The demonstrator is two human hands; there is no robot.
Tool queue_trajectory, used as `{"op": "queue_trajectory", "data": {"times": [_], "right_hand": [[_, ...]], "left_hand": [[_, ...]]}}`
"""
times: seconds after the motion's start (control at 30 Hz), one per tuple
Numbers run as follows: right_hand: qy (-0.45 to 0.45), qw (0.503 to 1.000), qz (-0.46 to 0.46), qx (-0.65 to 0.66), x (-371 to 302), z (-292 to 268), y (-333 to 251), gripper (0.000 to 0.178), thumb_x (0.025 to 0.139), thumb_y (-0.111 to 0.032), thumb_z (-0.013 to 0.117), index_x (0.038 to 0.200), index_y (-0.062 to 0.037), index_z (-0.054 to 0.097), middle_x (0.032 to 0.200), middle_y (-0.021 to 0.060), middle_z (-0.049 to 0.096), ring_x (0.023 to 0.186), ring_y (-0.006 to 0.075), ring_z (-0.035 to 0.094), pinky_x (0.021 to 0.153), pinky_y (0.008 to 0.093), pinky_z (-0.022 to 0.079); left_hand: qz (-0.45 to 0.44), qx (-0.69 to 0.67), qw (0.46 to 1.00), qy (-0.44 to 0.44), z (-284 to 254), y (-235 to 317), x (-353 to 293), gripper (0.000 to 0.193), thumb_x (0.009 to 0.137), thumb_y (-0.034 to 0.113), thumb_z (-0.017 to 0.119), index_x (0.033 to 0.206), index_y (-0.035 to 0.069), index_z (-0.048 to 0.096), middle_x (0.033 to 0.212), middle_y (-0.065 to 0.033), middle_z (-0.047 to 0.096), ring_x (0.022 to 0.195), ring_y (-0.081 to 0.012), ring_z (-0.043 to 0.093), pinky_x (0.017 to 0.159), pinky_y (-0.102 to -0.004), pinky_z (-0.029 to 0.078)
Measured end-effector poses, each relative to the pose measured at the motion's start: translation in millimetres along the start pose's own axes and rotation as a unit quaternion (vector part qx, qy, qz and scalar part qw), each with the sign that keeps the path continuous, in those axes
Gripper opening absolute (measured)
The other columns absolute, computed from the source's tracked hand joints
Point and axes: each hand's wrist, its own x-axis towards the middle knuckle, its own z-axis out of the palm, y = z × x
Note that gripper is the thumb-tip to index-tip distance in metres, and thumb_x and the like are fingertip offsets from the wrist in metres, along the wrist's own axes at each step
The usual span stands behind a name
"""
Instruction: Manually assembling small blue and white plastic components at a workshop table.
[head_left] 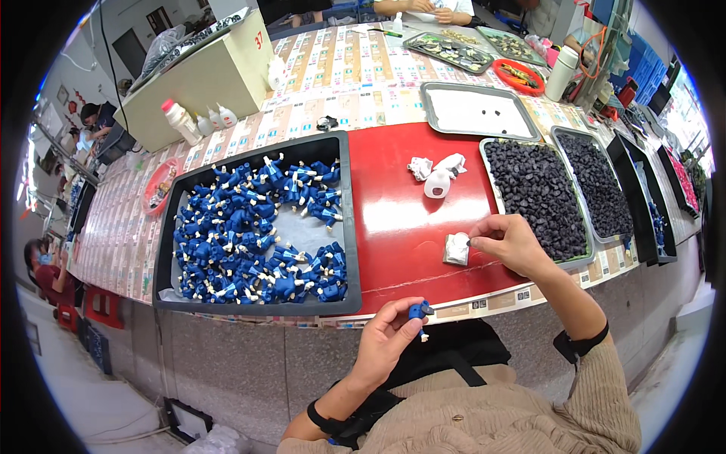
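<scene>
The left hand (388, 338) pinches a blue figure (416, 311) between its fingers by the near edge of the bench (393, 227), apparently leaving its top exposed. The right hand's (510, 244) fingers close narrowly beside a white pad (457, 250) (probably on a small dark piece (469, 243)). The figure tray (257, 306) stands left, the dark-piece tray (578, 262) right, seemingly for easy reach.

Toward my table's (318, 110) far left corner I see a cream box (227, 79), a pink-capped bottle (181, 122) just beside it. A pink basket (154, 178) sits by the left edge; toward the far right corner, an orange-red basket (523, 91) near a white thermos (562, 74).
</scene>
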Motion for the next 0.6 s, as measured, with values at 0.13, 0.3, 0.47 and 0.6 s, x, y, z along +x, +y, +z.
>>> {"op": "queue_trajectory", "data": {"times": [0.13,0.3,0.47,0.6], "right_hand": [[0.016,0.999,0.032,-0.013,-10,3,-3,0.012,0.079,-0.006,0.067,0.086,0.0034,0.068,0.074,0.0049,0.066,0.068,0.0075,0.061,0.063,0.0226,0.049],[-0.043,0.98,-0.006,0.196,-37,20,-4,0.01,0.083,-0.005,0.067,0.09,0.0011,0.066,0.081,0.0015,0.065,0.071,0.0048,0.059,0.062,0.0201,0.047],[-0.13,0.928,0.063,0.345,-61,37,-9,0.015,0.086,-0.013,0.067,0.096,-0.001,0.065,0.083,0.0018,0.064,0.07,0.0049,0.057,0.058,0.0193,0.045],[-0.14,0.914,0.082,0.371,-69,42,-11,0.016,0.087,-0.013,0.067,0.097,-0.0007,0.065,0.084,0.0023,0.065,0.071,0.0055,0.057,0.059,0.0193,0.045]], "left_hand": [[0.003,0.006,1.0,-0.003,3,-2,2,0.034,0.091,0.01,0.06,0.123,0.0,0.052,0.11,-0.0072,0.06,0.102,-0.0146,0.059,0.092,-0.0284,0.046],[0.007,0.0,1.0,-0.028,6,-3,4,0.036,0.09,0.01,0.061,0.124,0.0,0.051,0.112,-0.0078,0.06,0.102,-0.0149,0.058,0.092,-0.0293,0.046],[0.014,0.017,0.999,-0.032,10,-6,8,0.037,0.089,0.008,0.063,0.123,0.0,0.052,0.111,-0.0071,0.06,0.099,-0.0145,0.058,0.09,-0.029,0.047],[0.014,0.03,0.999,-0.032,13,-7,10,0.037,0.087,0.006,0.064,0.122,0.0,0.053,0.109,-0.0054,0.059,0.099,-0.0146,0.058,0.09,-0.0287,0.047]]}}
